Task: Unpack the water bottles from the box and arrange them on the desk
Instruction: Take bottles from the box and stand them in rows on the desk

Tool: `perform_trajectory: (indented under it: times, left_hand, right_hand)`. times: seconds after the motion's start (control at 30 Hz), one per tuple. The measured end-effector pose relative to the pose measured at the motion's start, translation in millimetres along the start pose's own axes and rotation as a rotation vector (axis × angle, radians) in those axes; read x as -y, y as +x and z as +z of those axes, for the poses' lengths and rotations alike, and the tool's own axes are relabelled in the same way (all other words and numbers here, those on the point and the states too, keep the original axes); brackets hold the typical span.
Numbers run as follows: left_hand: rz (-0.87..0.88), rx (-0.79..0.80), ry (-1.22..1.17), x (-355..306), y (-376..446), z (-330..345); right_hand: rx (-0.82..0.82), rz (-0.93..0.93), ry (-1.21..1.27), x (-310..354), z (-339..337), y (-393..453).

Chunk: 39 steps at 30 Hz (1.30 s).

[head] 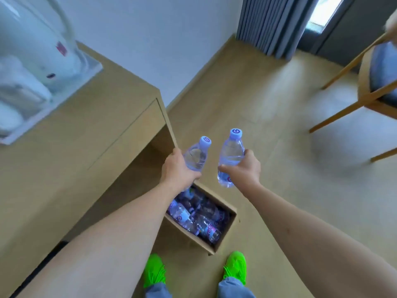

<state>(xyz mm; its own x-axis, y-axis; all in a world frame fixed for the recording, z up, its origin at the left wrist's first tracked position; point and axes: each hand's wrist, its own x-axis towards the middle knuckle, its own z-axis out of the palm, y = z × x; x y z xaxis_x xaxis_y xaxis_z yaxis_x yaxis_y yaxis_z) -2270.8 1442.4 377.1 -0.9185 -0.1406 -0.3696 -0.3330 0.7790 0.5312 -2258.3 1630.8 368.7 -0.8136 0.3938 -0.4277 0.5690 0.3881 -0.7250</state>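
My left hand (179, 171) grips a clear water bottle (196, 155) with a pale purple cap, held upright and tilted a little to the right. A second, matching water bottle (230, 155) stands upright in my right hand (243, 171). Both bottles hang in the air above the far end of an open cardboard box (223, 237) on the floor. Several more bottles (193, 216) lie on their sides inside it. The wooden desk (81, 134) stretches to the left of my left hand, its corner close to that bottle.
A white tray (64, 91) with white, blurred items sits on the desk's far left. A wooden chair (369, 93) stands on the floor at the right. Grey curtains (272, 24) hang at the back. My green shoes (235, 267) stand just behind the box.
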Motion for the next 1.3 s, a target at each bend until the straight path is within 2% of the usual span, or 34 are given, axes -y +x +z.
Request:
perform_trajectory:
  times: [0.23,0.47,0.63,0.87,1.1,1.3]
  left_hand:
    - [0.008,-0.256,-0.198,-63,-46,-164]
    - [-0.024,-0.498,-0.389,-29,-111,-316]
    - [-0.064,-0.619,-0.467,45,-150,-400]
    - [-0.176,-0.707,-0.500,187,-201,-485]
    - [-0.356,-0.819,-0.592,317,-257,-525]
    - [-0.518,-0.860,-0.667,403,-282,-527]
  right_hand:
    - [0.048,-0.292,-0.019,151,-43,-72]
    - [0.070,-0.532,-0.054,274,-25,-165]
    - [0.122,-0.653,-0.051,333,34,-243]
    - [0.217,-0.775,-0.095,385,155,-345]
    - [0.411,-0.817,-0.184,401,265,-430]
    - [0.570,-0.846,-0.345,399,347,-472]
